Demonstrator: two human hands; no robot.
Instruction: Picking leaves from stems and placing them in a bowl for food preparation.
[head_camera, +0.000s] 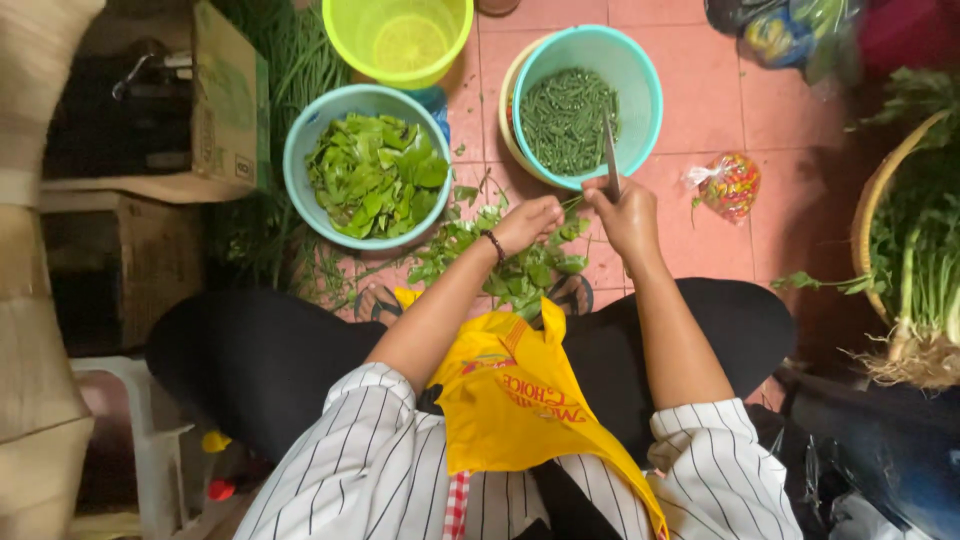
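My right hand (625, 215) grips a knife (610, 155) whose blade points up over the rim of a teal bowl (645, 90) filled with chopped green beans (567, 120). My left hand (530, 222) is closed on a thin green stem just left of the knife, their fingertips almost touching. Below both hands lies a pile of loose green leaves (500, 265) on the floor. A second teal bowl (300, 150) to the left holds torn green leaves (377, 175). A yellow plastic bag (510, 400) lies on my lap.
A yellow-green bucket (400, 40) stands at the top. Long green beans (300, 60) lie beside a cardboard box (225, 100) at left. A small bag of red chillies (730, 185) rests on the pink tiles. A woven basket (870, 220) of leafy stalks is at right.
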